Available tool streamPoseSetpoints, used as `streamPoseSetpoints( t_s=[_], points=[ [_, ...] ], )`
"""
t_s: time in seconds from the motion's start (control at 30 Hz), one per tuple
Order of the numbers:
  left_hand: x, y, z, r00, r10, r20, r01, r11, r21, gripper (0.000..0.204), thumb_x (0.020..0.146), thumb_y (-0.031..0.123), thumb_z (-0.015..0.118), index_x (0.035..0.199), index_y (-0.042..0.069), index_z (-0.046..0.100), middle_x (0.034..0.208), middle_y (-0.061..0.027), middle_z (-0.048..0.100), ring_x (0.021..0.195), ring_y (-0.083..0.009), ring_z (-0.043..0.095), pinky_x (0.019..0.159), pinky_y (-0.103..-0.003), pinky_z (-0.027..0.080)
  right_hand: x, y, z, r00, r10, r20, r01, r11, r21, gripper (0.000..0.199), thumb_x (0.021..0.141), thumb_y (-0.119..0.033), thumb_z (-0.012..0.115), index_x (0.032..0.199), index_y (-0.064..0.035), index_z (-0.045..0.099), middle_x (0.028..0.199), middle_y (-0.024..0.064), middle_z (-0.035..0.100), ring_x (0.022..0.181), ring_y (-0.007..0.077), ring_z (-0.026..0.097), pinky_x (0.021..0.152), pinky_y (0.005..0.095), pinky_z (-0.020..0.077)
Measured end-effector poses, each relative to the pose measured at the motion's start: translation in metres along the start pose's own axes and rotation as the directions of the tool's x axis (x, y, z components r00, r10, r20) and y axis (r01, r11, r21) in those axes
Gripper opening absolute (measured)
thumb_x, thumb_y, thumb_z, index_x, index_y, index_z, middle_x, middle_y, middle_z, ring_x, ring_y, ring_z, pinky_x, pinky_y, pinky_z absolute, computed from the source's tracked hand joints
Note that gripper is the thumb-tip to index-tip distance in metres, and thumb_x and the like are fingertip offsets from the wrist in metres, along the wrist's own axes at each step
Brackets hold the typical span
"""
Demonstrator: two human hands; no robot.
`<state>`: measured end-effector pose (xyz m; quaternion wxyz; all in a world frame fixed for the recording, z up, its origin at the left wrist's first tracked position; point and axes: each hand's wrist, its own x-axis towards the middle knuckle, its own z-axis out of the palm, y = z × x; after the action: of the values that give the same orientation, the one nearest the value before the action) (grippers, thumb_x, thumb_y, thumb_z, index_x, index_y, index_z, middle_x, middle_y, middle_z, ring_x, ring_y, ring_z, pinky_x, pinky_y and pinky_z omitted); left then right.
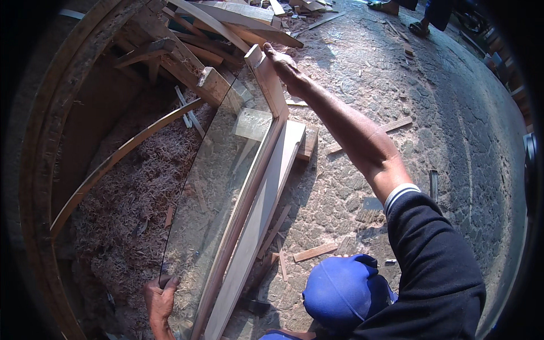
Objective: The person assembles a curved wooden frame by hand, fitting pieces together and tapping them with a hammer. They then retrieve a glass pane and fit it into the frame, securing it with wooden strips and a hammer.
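My left hand (160, 306) grips the near left edge of a clear glass pane (209, 187), its thumb on top. The pane's long right edge lies along a reddish-brown wooden frame bar (241, 218). At the far end, my right hand (288, 71) is closed against the outer side of a short wooden piece (267, 82), which meets that bar at an angle. Its thumb points up and some fingers are hidden. A pale, longer board (258, 238) lies beside the frame bar on the right. Shavings and a pale block (253, 124) show through the glass.
Curled wood shavings (150, 170) cover the ground on the left, with a thin curved strip (122, 152) above them. A heavy curved timber (42, 136) stands at far left. Offcuts (238, 20) are piled at the back. A person's sandalled foot (418, 29) shows at upper right.
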<state>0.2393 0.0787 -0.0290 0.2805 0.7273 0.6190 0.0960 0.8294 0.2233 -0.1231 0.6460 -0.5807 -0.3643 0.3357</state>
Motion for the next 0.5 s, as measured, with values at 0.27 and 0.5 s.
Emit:
streamPoseSetpoints(
  t_s=[0.27, 0.5],
  points=[
    [0.0, -0.002, 0.002, 0.999, 0.044, -0.009, -0.044, 0.999, -0.001, 0.015, 0.087, 0.01, 0.075, 0.085, -0.004, 0.072, 0.066, -0.0034, 0.063, 0.064, -0.0098, 0.054, 0.06, -0.031, 0.045, 0.013, -0.003, -0.021, 0.977, 0.019, 0.213, -0.006, 0.998, -0.063, 0.08, 0.105, -0.068, 0.032, 0.151, -0.0047, 0.048, 0.155, 0.022, 0.047, 0.144, 0.0347, 0.042, 0.119, 0.0491, 0.0316],
    [-0.004, 0.001, 0.005, 1.0, 0.022, -0.017, -0.021, 0.998, 0.055, 0.016, 0.088, 0.01, 0.075, 0.087, -0.005, 0.072, 0.065, -0.0039, 0.061, 0.065, -0.0096, 0.052, 0.061, -0.031, 0.044, 0.017, 0.045, -0.025, 0.953, -0.057, -0.297, 0.116, 0.976, 0.183, 0.045, 0.111, -0.04, 0.042, 0.125, -0.0031, 0.064, 0.113, 0.0109, 0.071, 0.101, 0.0198, 0.065, 0.091, 0.0352, 0.0503]
  ],
)
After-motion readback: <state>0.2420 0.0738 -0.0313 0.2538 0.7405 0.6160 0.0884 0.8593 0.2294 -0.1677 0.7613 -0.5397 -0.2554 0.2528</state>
